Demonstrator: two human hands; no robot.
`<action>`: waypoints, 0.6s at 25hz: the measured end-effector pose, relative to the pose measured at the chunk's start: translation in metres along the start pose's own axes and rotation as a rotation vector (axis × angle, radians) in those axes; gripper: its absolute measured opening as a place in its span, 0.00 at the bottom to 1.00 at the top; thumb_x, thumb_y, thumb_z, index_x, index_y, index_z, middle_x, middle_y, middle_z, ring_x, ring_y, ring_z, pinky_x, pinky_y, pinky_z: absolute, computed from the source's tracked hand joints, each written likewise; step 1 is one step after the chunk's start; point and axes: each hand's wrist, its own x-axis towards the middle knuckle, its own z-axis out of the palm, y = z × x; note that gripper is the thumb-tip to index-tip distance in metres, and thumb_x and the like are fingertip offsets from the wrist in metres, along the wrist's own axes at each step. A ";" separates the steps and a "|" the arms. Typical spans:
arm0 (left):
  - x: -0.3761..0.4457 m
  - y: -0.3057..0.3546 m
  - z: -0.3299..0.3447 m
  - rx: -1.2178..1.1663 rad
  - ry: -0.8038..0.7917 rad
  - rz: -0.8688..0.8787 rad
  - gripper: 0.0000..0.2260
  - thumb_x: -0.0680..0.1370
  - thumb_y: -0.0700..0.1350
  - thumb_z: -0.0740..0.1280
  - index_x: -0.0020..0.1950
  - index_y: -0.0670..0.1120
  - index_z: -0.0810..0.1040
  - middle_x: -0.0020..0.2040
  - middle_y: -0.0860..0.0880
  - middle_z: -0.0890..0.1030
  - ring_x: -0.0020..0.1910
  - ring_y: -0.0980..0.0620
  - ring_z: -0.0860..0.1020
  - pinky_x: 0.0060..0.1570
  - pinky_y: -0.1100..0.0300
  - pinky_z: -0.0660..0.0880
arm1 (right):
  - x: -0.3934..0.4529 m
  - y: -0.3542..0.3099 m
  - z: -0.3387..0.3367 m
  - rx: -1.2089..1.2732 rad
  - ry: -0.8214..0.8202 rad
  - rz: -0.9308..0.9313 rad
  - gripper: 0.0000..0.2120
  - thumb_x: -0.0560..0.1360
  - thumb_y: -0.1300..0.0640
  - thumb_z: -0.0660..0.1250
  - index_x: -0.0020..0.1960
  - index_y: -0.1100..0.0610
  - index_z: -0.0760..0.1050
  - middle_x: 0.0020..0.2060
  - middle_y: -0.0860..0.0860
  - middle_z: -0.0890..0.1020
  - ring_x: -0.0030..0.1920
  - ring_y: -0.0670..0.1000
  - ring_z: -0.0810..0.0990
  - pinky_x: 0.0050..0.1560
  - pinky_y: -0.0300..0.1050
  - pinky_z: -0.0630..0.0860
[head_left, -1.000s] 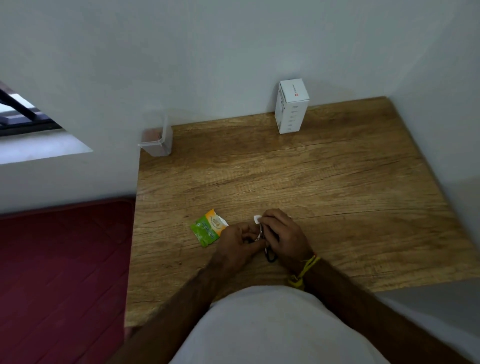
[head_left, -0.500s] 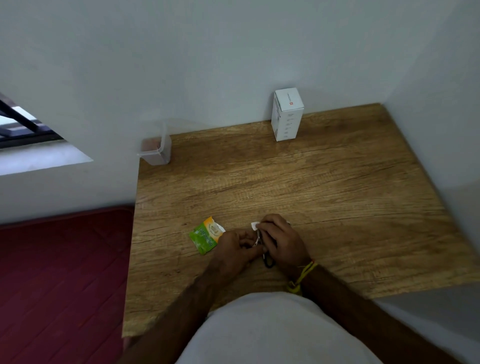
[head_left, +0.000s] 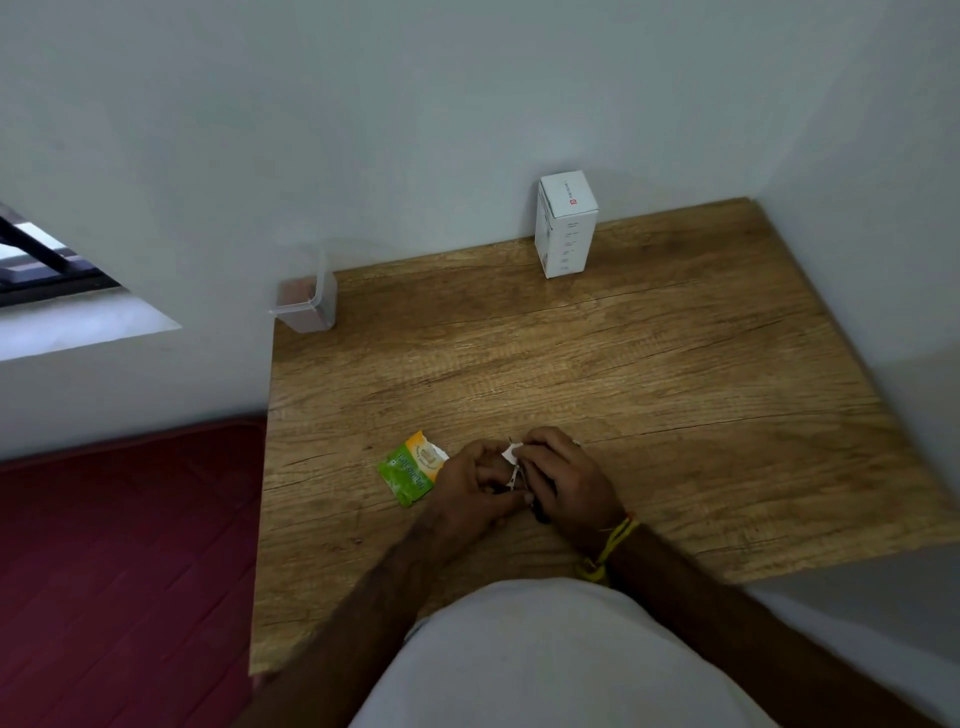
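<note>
My two hands meet at the near middle of the light brown wood-grain desk (head_left: 649, 364), knuckles up and almost touching each other. My left hand (head_left: 475, 491) is closed, its fingers and thumb curled round the small silver-bladed scissors with dark handles (head_left: 516, 475). The thin blades show in the gap between my hands, and a bit of dark handle peeks out under my right palm. My right hand (head_left: 569, 475) is closed as well, its fingertips pinching a small white scrap of paper (head_left: 509, 453) just above the blades. I cannot tell whether the blades touch the scrap, because my fingers hide that spot. A yellow thread bracelet (head_left: 608, 551) sits on my right wrist.

Just to the left of my left hand a green and orange foil sachet (head_left: 413, 467) lies flat on the desk, one corner tucked against my knuckles.

At the far edge a tall white cardboard box (head_left: 566, 223) stands upright against the pale wall. Well apart from it, a clear plastic container (head_left: 306, 304) sits at the far left corner of the desk. Beside the desk on the left lies a dark red quilted mattress (head_left: 124, 561), and my white shirt (head_left: 545, 660) fills the bottom of the view.
</note>
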 end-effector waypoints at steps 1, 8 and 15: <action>0.000 0.000 0.001 -0.005 -0.002 0.003 0.25 0.69 0.34 0.78 0.59 0.50 0.74 0.43 0.44 0.86 0.28 0.54 0.78 0.27 0.62 0.74 | 0.000 0.001 0.000 0.002 -0.002 -0.003 0.09 0.79 0.65 0.64 0.56 0.65 0.79 0.53 0.57 0.79 0.52 0.53 0.79 0.52 0.49 0.78; 0.001 -0.004 0.000 -0.018 -0.025 0.014 0.26 0.69 0.35 0.78 0.64 0.47 0.74 0.43 0.42 0.86 0.28 0.54 0.78 0.27 0.62 0.73 | -0.003 0.003 -0.002 -0.050 -0.036 -0.045 0.10 0.79 0.62 0.63 0.57 0.64 0.79 0.54 0.56 0.79 0.51 0.53 0.79 0.51 0.48 0.78; 0.000 -0.003 -0.001 -0.007 -0.034 0.013 0.25 0.71 0.36 0.77 0.65 0.48 0.73 0.45 0.43 0.86 0.29 0.53 0.79 0.29 0.62 0.74 | -0.006 -0.004 -0.004 0.038 -0.049 0.086 0.10 0.79 0.58 0.66 0.58 0.60 0.80 0.56 0.51 0.78 0.56 0.48 0.77 0.56 0.44 0.76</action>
